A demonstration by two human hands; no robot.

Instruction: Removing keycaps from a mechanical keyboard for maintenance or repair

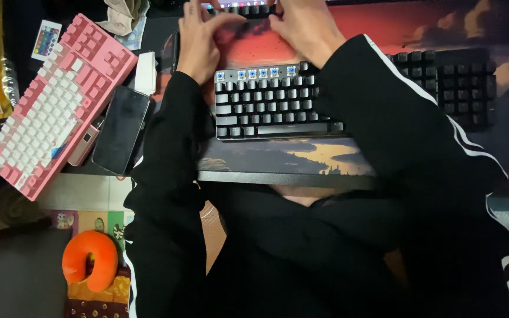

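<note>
Both hands work at the far edge of the tabletop, over a black mechanical keyboard (278,103) whose top row of keycaps is off, baring blue switches. The left hand (198,41) and right hand (307,26) meet above a second dark row of keys (248,9) at the far edge; their fingers are curled together there, though what they pinch cannot be told. A sunset-printed desk mat (301,156) lies under the keyboard. To the left sit a pink-and-white keyboard (60,100), tilted, and a black smartphone (121,129) beside it. Near left, below the tabletop, lies an orange neck pillow (89,259).
</note>
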